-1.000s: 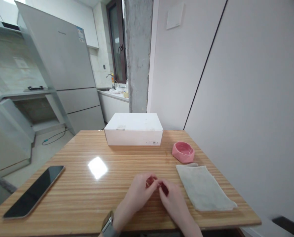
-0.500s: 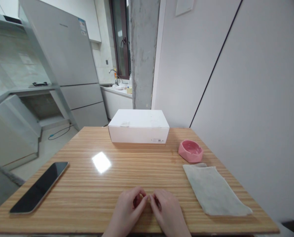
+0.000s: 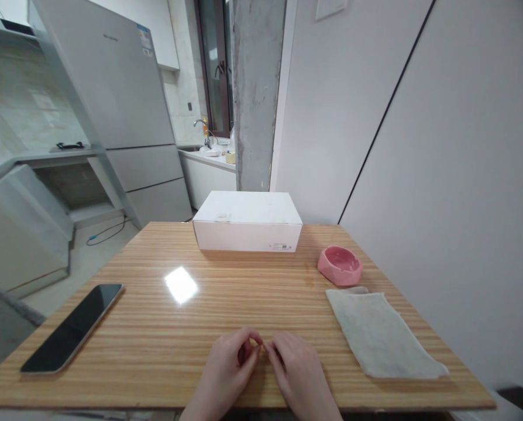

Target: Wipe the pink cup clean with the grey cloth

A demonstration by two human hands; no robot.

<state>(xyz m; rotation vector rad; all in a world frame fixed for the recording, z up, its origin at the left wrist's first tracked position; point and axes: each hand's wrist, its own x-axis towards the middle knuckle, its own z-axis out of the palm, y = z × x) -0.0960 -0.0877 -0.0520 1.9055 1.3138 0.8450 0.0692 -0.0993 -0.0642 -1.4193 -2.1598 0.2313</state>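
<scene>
My left hand [image 3: 230,365] and my right hand [image 3: 294,368] rest side by side on the wooden table [image 3: 156,339] near its front edge. Both have curled fingers, with the fingertips pinched together and nearly touching each other at the middle. What they pinch, if anything, is too small to make out.
A white box [image 3: 247,222] stands at the table's far side. To its right sit a pink dish [image 3: 339,265] and a pale folded cloth [image 3: 382,334]. A black phone [image 3: 72,327] lies at the left. A fridge [image 3: 112,99] and kitchen counter stand beyond.
The reddish thing seen between my fingers a second ago is no longer visible. My hands have drawn slightly closer to the front edge, and the view has shifted a little.
</scene>
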